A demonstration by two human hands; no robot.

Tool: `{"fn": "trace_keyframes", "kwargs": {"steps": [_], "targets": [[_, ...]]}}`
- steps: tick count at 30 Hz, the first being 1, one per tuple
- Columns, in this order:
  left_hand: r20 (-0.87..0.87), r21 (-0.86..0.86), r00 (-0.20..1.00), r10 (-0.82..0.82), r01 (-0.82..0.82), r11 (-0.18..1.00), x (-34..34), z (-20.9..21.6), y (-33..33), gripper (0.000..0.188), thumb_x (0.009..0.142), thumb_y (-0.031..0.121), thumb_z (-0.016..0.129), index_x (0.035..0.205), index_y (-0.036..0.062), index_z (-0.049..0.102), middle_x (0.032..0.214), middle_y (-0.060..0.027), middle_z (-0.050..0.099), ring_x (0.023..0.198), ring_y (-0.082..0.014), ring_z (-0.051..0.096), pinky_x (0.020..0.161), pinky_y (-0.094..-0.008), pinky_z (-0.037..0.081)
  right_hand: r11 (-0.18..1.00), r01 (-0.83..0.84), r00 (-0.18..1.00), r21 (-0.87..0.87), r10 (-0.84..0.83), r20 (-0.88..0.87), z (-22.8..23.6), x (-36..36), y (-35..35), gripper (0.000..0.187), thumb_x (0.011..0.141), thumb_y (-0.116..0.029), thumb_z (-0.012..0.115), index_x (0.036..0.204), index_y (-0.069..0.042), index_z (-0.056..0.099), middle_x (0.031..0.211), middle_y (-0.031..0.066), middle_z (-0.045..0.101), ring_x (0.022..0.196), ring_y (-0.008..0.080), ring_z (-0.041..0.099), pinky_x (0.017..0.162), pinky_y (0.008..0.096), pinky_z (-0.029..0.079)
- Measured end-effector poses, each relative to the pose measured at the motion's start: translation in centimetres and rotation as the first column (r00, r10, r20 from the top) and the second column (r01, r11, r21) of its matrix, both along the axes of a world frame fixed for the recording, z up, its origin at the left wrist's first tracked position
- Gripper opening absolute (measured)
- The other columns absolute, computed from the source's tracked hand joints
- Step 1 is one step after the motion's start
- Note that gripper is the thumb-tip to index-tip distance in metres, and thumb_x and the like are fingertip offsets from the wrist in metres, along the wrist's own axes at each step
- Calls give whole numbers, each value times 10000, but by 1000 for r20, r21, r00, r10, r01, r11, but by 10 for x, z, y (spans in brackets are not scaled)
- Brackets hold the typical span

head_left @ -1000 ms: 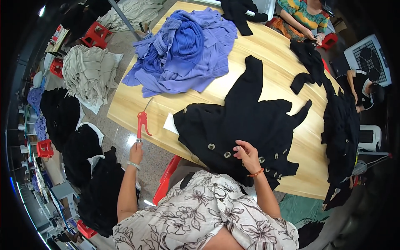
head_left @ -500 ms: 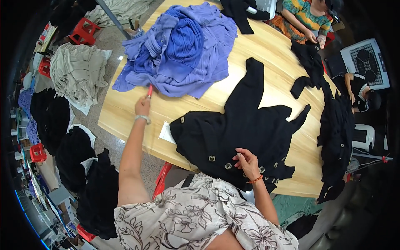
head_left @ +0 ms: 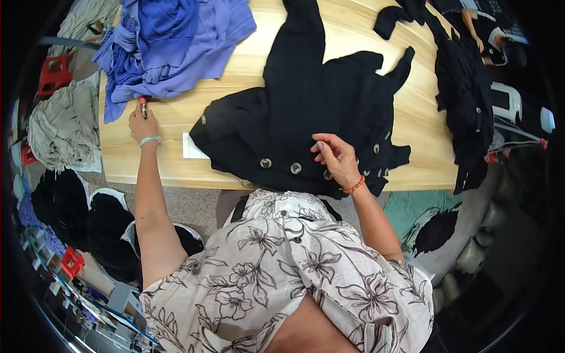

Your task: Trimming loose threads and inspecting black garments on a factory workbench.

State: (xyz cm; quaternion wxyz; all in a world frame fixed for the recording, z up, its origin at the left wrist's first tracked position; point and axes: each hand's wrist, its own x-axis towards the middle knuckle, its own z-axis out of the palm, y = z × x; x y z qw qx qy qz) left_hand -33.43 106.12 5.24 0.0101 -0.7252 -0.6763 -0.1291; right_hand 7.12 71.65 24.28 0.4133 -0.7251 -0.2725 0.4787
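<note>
One black garment (head_left: 335,100) is laid across the near part of a wooden table (head_left: 424,123), with at least five round buttons (head_left: 295,168) shown along its lower edge and sides. Over that edge the right hand (head_left: 336,160) is held, its fingers loosely curled and the thumb brought near the forefinger; whether anything is pinched there, or the cloth is touched, cannot be told. One orange beaded bracelet (head_left: 354,185) is worn on that wrist.

By the left hand (head_left: 143,123), one red tool (head_left: 143,104) with a metal fitting is firmly grasped at the table's left side, its far end lost against the edge of one heap of purple garments (head_left: 188,53). One pale bracelet (head_left: 150,140) is worn on the left wrist. Between the hands, one white sheet (head_left: 193,147) is partly covered by the black garment's left corner.

Along the table's right edge, more black clothing (head_left: 468,100) is piled; beyond it, one person (head_left: 488,26) in dark clothing is seen. On the left, one beige heap (head_left: 65,126), at least two black heaps (head_left: 109,226) and three red stools (head_left: 72,262) are set. At lower right, one green cloth (head_left: 406,212) is spread.
</note>
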Motion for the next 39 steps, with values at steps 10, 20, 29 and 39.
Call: {"fn": "trace_keyframes", "kwargs": {"steps": [10, 20, 29, 39], "targets": [[-120, 54, 988, 95, -89, 995, -4, 17, -30, 590, 794, 314, 666, 1348, 253, 471, 1272, -144, 535, 1104, -356, 539, 843, -556, 441, 906, -422, 554, -37, 290, 780, 30, 40, -72, 552, 705, -290, 780, 1188, -100, 591, 1157, 99, 572, 1067, 285, 532, 920, 397, 400], [464, -26, 270, -844, 956, 292, 189, 165, -239, 545, 709, 186, 759, 1202, 53, 566, 1155, -158, 571, 1057, -351, 532, 922, -446, 408, 904, -427, 459, -17, 234, 857, -4, 51, -96, 494, 694, -173, 734, 1167, -149, 592, 1123, 54, 564, 1093, 237, 517, 989, 426, 334], [134, -82, 291, -947, 956, 282, 205, 143, -263, 450, 682, 48, 619, 1130, 71, 580, 1048, -144, 553, 984, -335, 524, 802, -433, 408, 826, -563, 483, 28, 301, 822, -12, 72, -87, 413, 648, -196, 784, 995, -118, 573, 909, 102, 538, 849, 289, 580, 722, 405, 467], [30, -112, 557, -830, 827, 551, 204, 137, -276, 469, 639, -8, 550, 1107, 14, 566, 1028, -189, 520, 971, -397, 517, 800, -457, 455, 781, -617, 495, 94, 293, 818, -10, 94, -99, 296, 728, -224, 763, 960, -112, 617, 951, 117, 529, 840, 283, 606, 711, 397, 481]]}}
